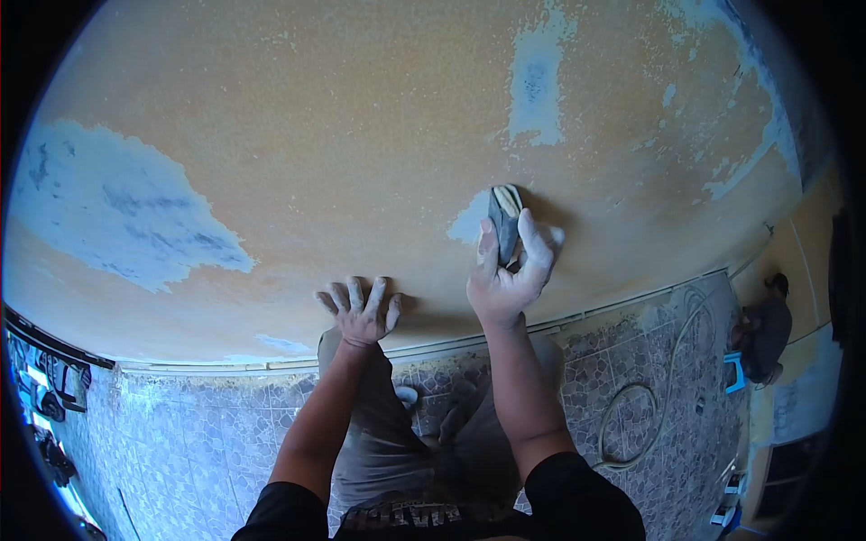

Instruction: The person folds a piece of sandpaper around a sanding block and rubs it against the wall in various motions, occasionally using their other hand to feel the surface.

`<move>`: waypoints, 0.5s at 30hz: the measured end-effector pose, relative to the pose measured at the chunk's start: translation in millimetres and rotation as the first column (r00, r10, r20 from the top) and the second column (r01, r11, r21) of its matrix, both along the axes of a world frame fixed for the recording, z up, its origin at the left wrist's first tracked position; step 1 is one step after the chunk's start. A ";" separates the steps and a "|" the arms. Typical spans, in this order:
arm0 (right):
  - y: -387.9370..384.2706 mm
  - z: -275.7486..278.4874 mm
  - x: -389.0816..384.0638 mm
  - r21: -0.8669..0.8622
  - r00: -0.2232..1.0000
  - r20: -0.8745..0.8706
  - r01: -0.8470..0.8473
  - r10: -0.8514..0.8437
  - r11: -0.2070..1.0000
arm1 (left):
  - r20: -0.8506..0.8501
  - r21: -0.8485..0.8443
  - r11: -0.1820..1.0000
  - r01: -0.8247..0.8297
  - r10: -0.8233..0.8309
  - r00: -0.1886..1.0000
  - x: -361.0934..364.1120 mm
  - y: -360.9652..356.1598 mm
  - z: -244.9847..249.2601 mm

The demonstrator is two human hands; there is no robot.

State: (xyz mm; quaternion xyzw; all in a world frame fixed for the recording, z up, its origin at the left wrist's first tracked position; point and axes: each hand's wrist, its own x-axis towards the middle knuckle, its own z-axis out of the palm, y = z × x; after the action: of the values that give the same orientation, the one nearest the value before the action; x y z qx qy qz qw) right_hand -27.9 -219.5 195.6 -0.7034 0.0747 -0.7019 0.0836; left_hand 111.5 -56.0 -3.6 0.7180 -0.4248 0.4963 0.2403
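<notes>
A tan wall with pale blue-white patches fills the upper view. My right hand, dusted white, grips a dark sanding block between thumb and fingers. The block is against the wall, beside the right edge of a small pale patch. To the left and lower, my left hand rests on the wall with its fingers spread and holds nothing. White dust covers its fingers too.
Below the wall is a patterned tile floor. A hose lies coiled at the right. Farther right, another person crouches near a blue stool. Dark objects, partly cut off, stand at the far left.
</notes>
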 end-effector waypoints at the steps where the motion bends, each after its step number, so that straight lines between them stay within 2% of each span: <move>1: -1.4 9.8 2.8 0.009 0.999 0.016 -0.029 0.029 1.000 | 0.007 0.007 1.000 0.003 -0.003 1.000 0.3 0.2 0.5; 4: -0.5 -30.0 6.6 -0.024 0.998 0.055 0.013 -0.012 1.000 | 0.007 -0.019 1.000 0.004 -0.004 1.000 2.3 -1.5 -1.5; 5: -0.8 -59.0 3.7 -0.071 0.989 0.006 0.148 -0.148 0.986 | -0.009 -0.039 0.999 0.006 -0.007 1.000 2.5 -2.4 -3.1; 6: -0.6 -71.7 1.0 -0.081 0.990 0.006 0.142 -0.142 0.987 | -0.010 -0.049 0.999 0.000 0.000 1.000 2.3 -3.7 -2.8; 8: -2.6 -86.7 -3.2 -0.055 1.000 -0.022 -0.022 0.021 0.998 | -0.006 -0.053 0.999 0.001 -0.001 1.000 1.0 -4.7 -1.9; 10: -1.3 -55.3 -1.6 -0.033 0.999 -0.039 0.021 -0.023 0.999 | -0.006 -0.028 1.000 0.000 0.000 1.000 4.3 -5.3 -2.0; 12: -4.0 -17.7 2.7 0.048 0.996 -0.002 -0.094 0.094 0.994 | -0.010 -0.004 1.000 0.011 -0.011 1.000 0.4 -0.7 -3.8; 15: -5.5 -5.4 10.2 0.001 0.998 0.045 -0.035 0.035 0.999 | 0.015 -0.004 1.000 0.015 -0.015 1.000 1.7 -0.9 -0.8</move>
State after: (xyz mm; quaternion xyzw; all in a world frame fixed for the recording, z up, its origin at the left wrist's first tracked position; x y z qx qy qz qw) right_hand -17.8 -225.0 190.2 -0.6887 0.0610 -0.7158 0.0980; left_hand 113.1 -56.9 -4.4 0.7104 -0.4308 0.5009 0.2424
